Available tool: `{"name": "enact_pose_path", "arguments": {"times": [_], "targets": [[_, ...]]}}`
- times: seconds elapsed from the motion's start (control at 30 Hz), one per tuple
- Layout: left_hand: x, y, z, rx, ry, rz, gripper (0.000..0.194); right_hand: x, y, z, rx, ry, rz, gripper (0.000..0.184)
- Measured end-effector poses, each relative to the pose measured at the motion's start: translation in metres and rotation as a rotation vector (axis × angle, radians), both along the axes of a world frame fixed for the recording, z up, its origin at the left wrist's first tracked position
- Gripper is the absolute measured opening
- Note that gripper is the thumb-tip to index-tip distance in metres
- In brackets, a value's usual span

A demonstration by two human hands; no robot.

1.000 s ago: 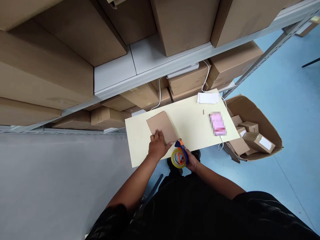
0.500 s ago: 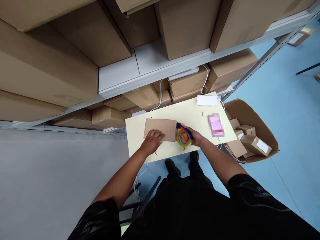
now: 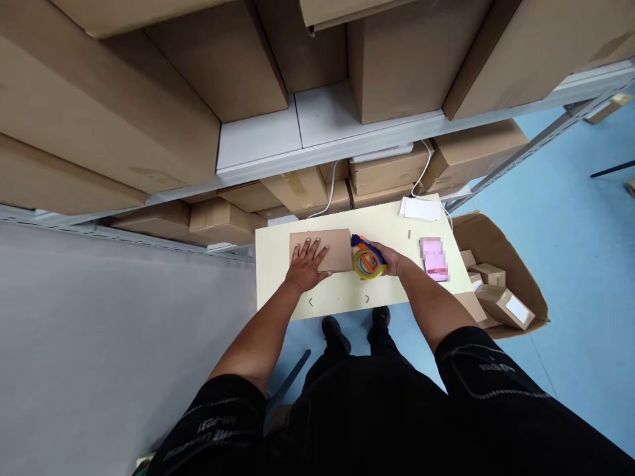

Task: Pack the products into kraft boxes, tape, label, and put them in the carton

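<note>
and up top, tall shelving [image 3: 268, 139], loaded with cartons; below, close beside it, the pale counter [image 3: 278, 291]. off to the right, a big open carton [image 3: 516, 264] with smaller boxes inside. now the brown box [image 3: 339, 247], lying flat on the counter's left half: probably light, stiff at the edges, likely to dent under a hard push mid-panel, so best taken by the long sides or corners. on top, the left hand [image 3: 306, 266], fingers spread wide, flat, gripping nothing. at the box's right end, touching or nearly so, a tape dispenser [image 3: 368, 263]: likely rigid, best held by the back, in the closed grasp of the right hand [image 3: 389, 258]. by the near edge, tiny brown bits [image 3: 367, 299].
</note>
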State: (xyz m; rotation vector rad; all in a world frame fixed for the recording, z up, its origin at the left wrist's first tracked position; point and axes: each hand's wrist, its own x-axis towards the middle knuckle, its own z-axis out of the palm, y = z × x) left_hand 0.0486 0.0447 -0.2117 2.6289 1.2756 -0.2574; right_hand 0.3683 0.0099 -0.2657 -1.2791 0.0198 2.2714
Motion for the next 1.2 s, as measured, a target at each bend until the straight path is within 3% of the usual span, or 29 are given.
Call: {"name": "enact_pose_path", "arguments": {"times": [0.17,0.33,0.47,0.57,0.7,0.87,0.97,1.07,1.2], "targets": [[0.001,-0.001,0.000,0.010,-0.027,0.012,0.089,-0.004,-0.029,-0.003,-0.004,-0.092,-0.038,0.050],[0.005,-0.004,-0.001,0.024,-0.040,0.045,0.088,-0.020,-0.095,-0.009,-0.047,-0.098,-0.152,0.052],[0.009,-0.007,-0.003,0.033,-0.048,0.074,0.087,-0.060,-0.151,-0.016,-0.097,-0.079,-0.280,0.050],[0.014,-0.011,-0.003,0.033,-0.046,0.111,0.087,-0.099,-0.165,-0.018,-0.098,0.035,-0.368,0.051],[0.029,-0.023,0.001,0.013,-0.034,0.211,0.086,-0.131,-0.143,-0.014,-0.049,0.114,-0.496,0.051],[0.039,-0.036,0.012,-0.071,-0.010,0.292,0.093,-0.122,-0.105,-0.011,-0.052,0.053,-0.502,0.054],[0.026,-0.039,0.021,-0.137,0.021,0.201,0.102,-0.097,-0.081,-0.010,-0.064,0.004,-0.460,0.055],[0.004,-0.037,0.031,-0.187,0.041,0.056,0.109,-0.067,-0.049,-0.006,-0.044,0.016,-0.313,0.056],[-0.020,-0.027,0.037,-0.154,0.033,-0.128,0.098,-0.033,-0.004,0.003,-0.016,-0.054,-0.091,0.049]]}}
